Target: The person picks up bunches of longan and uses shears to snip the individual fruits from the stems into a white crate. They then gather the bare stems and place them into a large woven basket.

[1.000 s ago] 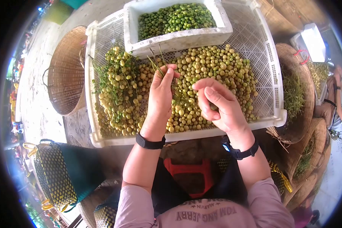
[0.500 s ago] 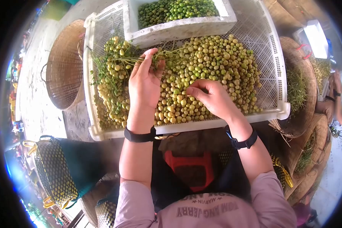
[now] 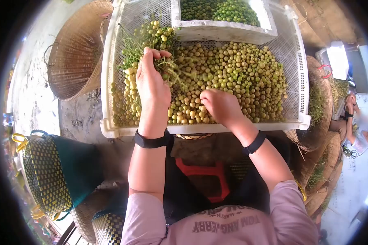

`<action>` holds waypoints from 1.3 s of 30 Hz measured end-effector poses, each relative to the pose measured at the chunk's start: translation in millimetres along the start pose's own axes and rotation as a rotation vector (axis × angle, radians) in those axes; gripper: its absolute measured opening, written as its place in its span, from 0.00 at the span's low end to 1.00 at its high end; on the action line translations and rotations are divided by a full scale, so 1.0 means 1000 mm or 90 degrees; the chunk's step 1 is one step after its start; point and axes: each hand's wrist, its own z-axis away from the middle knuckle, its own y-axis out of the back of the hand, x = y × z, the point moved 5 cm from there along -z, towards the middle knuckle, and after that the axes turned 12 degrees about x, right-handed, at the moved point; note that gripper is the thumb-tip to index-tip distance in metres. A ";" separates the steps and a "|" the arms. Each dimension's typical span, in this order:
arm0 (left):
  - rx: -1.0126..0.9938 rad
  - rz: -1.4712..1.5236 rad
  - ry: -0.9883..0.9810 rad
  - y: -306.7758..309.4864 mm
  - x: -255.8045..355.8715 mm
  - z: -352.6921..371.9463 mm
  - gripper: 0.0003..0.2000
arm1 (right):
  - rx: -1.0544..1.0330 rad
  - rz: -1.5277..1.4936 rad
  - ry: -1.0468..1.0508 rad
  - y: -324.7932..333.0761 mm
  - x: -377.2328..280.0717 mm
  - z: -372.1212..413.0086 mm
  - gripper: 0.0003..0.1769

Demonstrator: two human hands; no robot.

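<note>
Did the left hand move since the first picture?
Yes, the left hand moved to the left, closer to the white crate's left rim.

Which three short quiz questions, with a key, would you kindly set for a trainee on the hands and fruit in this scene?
1. True or false: the fruit in the white box is greener than most of the loose fruit in the white tray.
2. Which of the person's own hands is nearer the green stalks? A) left B) right C) both equally
3. Fill in the colour: each wrist wears a ____ band.

Key:
1. True; most of the loose fruit looks yellowish.
2. A; the stalks show right beside the left hand, while the right hand is over the loose fruit.
3. Black.
</note>
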 end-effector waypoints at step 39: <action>-0.517 -0.237 0.078 -0.046 -0.037 0.081 0.09 | 0.258 -0.182 -0.120 0.105 -0.023 -0.004 0.14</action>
